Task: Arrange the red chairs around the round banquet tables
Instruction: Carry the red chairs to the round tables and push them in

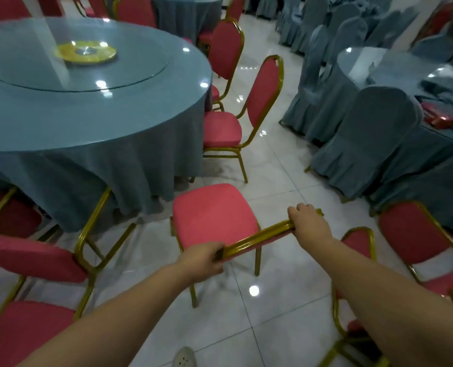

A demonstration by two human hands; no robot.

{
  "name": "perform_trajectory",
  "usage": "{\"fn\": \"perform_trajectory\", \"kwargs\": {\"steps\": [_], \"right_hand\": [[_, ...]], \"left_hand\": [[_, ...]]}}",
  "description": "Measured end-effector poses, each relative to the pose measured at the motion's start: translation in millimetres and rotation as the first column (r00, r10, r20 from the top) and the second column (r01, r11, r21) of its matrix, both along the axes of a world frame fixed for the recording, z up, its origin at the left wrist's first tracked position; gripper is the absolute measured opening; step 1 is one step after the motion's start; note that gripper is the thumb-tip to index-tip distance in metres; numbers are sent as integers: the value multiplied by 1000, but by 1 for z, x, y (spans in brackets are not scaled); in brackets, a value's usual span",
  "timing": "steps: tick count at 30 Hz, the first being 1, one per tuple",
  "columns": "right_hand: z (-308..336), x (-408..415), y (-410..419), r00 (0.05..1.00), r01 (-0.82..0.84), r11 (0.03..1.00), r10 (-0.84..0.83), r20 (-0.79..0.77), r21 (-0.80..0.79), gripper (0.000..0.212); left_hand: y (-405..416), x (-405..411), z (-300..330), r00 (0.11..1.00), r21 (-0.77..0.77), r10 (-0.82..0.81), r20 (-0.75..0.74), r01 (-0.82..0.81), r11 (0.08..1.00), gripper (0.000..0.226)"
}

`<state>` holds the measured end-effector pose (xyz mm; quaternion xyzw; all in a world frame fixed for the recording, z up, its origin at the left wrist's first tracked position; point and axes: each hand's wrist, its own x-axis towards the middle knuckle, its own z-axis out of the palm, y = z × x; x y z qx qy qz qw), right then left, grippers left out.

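Note:
A red chair with a gold frame stands on the tiles just off the near edge of the round banquet table, its seat facing the table. My left hand grips the left end of its gold top rail. My right hand grips the right end of the same rail. Another red chair stands tucked at the table's right side, and a further one stands behind it. At the lower left a red chair stands beside the table.
A glass turntable with a yellow hub tops the table. Blue-covered chairs ring a second table on the right. More red chairs stand at the lower right. Glossy white tile floor forms an aisle between the tables.

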<state>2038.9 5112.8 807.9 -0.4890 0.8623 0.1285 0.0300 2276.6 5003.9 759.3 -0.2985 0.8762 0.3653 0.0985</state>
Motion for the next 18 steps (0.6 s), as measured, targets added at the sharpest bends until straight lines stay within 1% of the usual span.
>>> {"fn": "perform_trajectory", "kwargs": {"steps": [3,6,8,14,18], "right_hand": [[-2,-19,-7,998,-18,999,16,56,43,22],[-2,-30,-15,987,-56,993,39,153,108,24],[-3,-35,-19,979,-78,988,51,197,133,25],[-8,-80,-41,963,-119,978,71,260,173,24],[-1,-128,-66,948,-189,966,132,289,177,25]], "left_hand": [[-13,-27,-1,999,125,-51,16,48,991,23],[-17,-56,6,994,217,-102,-30,107,970,39],[-13,-78,8,992,270,-107,-66,121,955,48],[-11,-137,12,998,357,-38,-50,53,932,65],[-18,-177,13,996,381,82,-44,-59,922,69]]}}
